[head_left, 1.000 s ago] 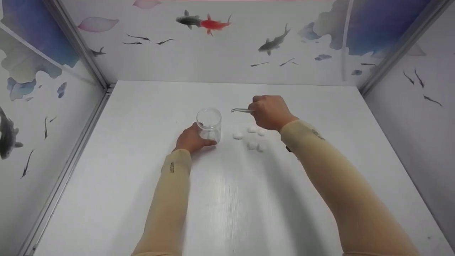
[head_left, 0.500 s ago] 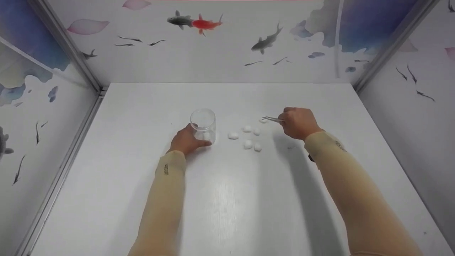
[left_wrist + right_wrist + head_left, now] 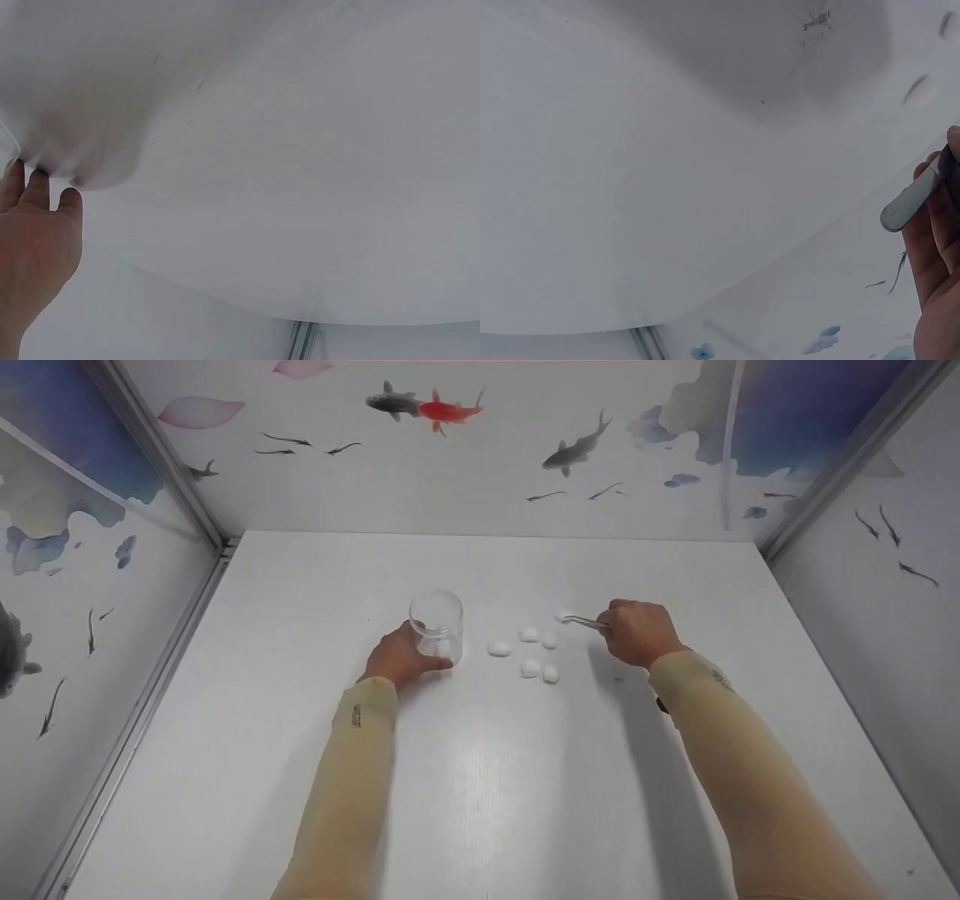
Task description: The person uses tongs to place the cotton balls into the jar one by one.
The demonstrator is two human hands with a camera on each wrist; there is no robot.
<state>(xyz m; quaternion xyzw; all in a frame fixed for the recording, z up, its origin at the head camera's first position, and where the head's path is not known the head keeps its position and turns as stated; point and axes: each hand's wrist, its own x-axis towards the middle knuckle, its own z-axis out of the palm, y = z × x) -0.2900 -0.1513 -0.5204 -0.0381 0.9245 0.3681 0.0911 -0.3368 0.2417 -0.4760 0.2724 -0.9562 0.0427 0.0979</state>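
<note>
In the head view my left hand [image 3: 401, 656] grips the lower part of a clear lidless jar [image 3: 442, 631], which stands upright on the white table. The jar's near left side lies behind the fingers. Tweezers [image 3: 589, 622] are pinched in my right hand [image 3: 641, 631], pointing left. Their bent tips meet a small white cotton ball [image 3: 562, 616]; whether they squeeze it is too small to tell. The rounded back end of the tweezers [image 3: 911, 201] juts from the fingers in the right wrist view. Only a sliver of the jar [image 3: 10, 142] shows in the left wrist view.
Several more white cotton balls [image 3: 529, 668] lie loosely between jar and right hand, a leftmost cotton ball [image 3: 499, 648] being closest to the jar. Printed walls with fish surround the table [image 3: 480, 780] at the back and both sides.
My right hand has travelled right and toward me, bringing the tweezers from beside the jar's mouth to the far right cotton ball. My left hand has stayed on the jar.
</note>
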